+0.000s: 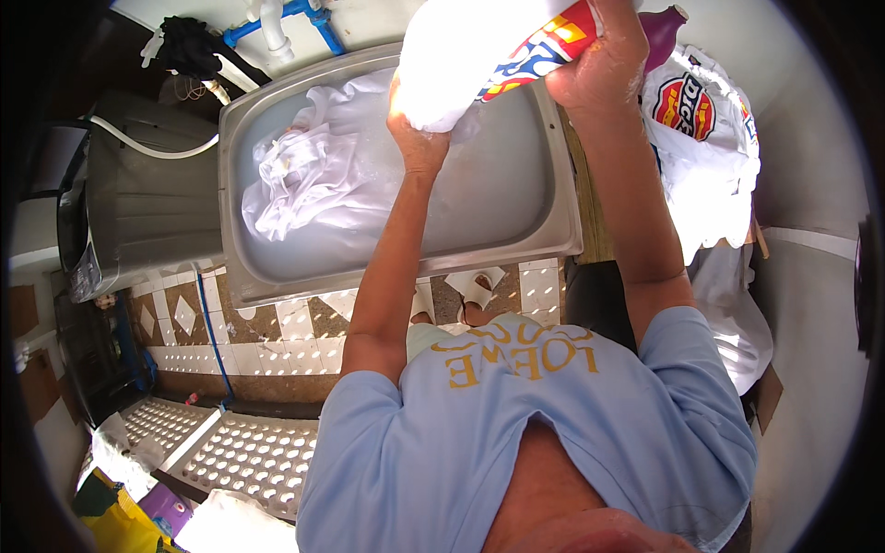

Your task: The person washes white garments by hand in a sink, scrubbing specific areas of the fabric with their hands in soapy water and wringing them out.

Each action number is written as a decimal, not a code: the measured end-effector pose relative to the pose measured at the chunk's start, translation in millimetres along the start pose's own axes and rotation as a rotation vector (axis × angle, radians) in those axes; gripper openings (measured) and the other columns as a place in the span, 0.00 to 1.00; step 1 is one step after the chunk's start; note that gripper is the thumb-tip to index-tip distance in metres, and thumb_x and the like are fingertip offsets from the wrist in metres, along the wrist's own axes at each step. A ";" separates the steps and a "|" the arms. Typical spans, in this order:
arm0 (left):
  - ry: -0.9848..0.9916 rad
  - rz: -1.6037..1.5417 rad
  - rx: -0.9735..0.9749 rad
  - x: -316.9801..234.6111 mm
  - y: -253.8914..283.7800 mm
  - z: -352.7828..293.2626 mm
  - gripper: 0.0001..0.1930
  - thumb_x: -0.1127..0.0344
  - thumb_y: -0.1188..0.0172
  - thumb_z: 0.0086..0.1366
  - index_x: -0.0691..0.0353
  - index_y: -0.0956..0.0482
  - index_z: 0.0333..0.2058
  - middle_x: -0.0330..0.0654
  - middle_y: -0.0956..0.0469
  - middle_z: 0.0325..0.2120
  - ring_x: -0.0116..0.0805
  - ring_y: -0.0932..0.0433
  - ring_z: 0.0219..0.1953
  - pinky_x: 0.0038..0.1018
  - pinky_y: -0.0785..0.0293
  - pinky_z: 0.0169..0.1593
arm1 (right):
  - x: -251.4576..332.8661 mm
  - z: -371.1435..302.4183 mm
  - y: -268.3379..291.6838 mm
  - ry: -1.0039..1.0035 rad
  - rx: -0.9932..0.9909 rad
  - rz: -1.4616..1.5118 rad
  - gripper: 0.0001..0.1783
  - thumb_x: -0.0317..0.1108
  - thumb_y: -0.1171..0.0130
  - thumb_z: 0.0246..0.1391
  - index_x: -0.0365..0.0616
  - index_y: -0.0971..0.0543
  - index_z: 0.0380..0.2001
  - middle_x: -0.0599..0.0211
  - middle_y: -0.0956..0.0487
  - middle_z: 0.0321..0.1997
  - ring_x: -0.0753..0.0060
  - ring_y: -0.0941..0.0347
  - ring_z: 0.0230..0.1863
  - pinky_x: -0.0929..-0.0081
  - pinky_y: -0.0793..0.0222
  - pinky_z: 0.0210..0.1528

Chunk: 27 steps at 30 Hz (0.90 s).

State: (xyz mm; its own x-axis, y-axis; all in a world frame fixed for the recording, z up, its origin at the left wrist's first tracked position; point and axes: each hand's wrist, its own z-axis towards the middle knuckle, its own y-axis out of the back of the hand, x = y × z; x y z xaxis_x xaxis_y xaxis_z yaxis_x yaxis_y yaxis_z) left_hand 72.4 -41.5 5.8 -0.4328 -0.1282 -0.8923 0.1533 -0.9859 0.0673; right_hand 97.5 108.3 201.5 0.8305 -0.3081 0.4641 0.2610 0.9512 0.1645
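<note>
Both my hands are raised over the far side of the sink, closed on a white printed cloth [461, 55]. It is bunched up, with red, yellow and blue print along its right side, and bright glare washes out much of its surface. My left hand [415, 138] grips the lower left end, its fingers partly behind the cloth. Higher up, my right hand [604, 69] is wrapped around the printed end and looks wet. Below them is a grey sink basin [406, 275] of cloudy water, where a crumpled white garment [318, 175] lies partly submerged at the left.
White clothing with a colourful emblem [705, 129] is piled right of the basin, beside a purple bottle [662, 35]. A dark grey tub-like appliance [152, 184] with a pale hose [157, 152] stands left. Blue pipes [304, 14] run behind. A perforated grey panel [249, 452] lies lower left.
</note>
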 end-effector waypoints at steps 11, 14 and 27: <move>-0.112 -0.225 0.010 -50.9 -16.8 24.1 0.24 0.68 0.41 0.53 0.66 0.33 0.49 0.44 0.29 0.43 0.35 0.31 0.49 0.29 0.34 0.51 | -67.5 -180.8 -44.5 -1.278 -0.498 1.683 0.34 0.63 0.58 0.51 0.54 0.32 0.55 0.67 0.32 0.57 0.59 0.38 0.59 0.48 0.40 0.56; -0.079 0.031 0.195 -30.7 12.3 0.6 0.30 0.68 0.37 0.50 0.62 0.35 0.53 0.45 0.31 0.47 0.38 0.35 0.54 0.32 0.38 0.55 | -78.1 -177.4 -48.1 -1.204 -0.697 1.615 0.33 0.62 0.62 0.53 0.49 0.29 0.51 0.64 0.29 0.53 0.58 0.33 0.54 0.55 0.35 0.53; 0.870 -0.876 -0.027 -28.2 36.9 -16.0 0.26 0.64 0.39 0.54 0.61 0.34 0.52 0.47 0.29 0.44 0.37 0.28 0.46 0.36 0.28 0.47 | -65.8 -145.1 -43.0 -1.202 -0.338 1.160 0.21 0.45 0.60 0.59 0.45 0.27 0.47 0.65 0.24 0.43 0.67 0.27 0.45 0.66 0.29 0.47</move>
State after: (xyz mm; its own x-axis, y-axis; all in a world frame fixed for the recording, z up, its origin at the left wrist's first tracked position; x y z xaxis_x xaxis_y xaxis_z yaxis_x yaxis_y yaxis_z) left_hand 104.4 -72.5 26.3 0.3342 0.6985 -0.6327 0.1324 -0.6995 -0.7023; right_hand 103.0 89.9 37.7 -0.1250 0.8114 0.5710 0.0481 0.5798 -0.8134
